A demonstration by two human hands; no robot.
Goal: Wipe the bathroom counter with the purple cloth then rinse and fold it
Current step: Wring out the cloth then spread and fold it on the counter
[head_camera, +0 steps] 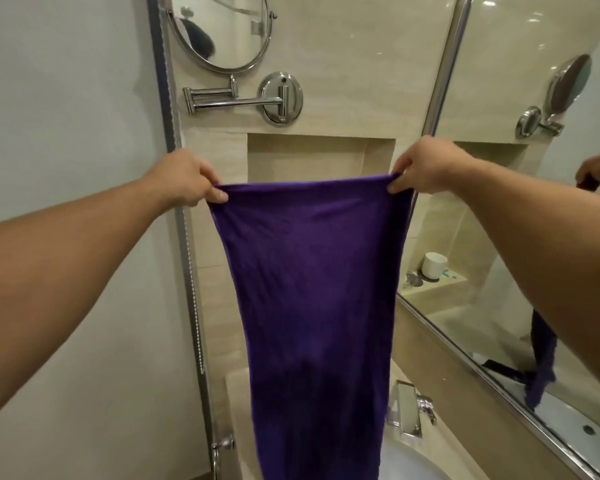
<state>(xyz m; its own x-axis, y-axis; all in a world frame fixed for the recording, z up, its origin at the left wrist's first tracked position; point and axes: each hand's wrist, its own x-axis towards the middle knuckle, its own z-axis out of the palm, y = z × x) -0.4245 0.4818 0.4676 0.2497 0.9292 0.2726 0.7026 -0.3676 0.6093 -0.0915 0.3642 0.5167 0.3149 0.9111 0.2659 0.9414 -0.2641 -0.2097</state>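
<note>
The purple cloth [312, 306] hangs stretched out in front of me, long and narrowing downward, its lower end running past the bottom of the frame. My left hand [187, 178] pinches its upper left corner. My right hand [426, 168] pinches the upper right corner. The top edge is pulled taut between them at chest height. Behind the cloth's lower part lie the beige bathroom counter [236, 410] and a white sink [406, 459], both largely hidden by it.
A chrome faucet [409, 410] stands right of the cloth. A round swivel mirror [222, 29] on a chrome arm is mounted above a wall niche [319, 157]. A large wall mirror [534, 168] fills the right. A glass door with a chrome edge [187, 254] stands left.
</note>
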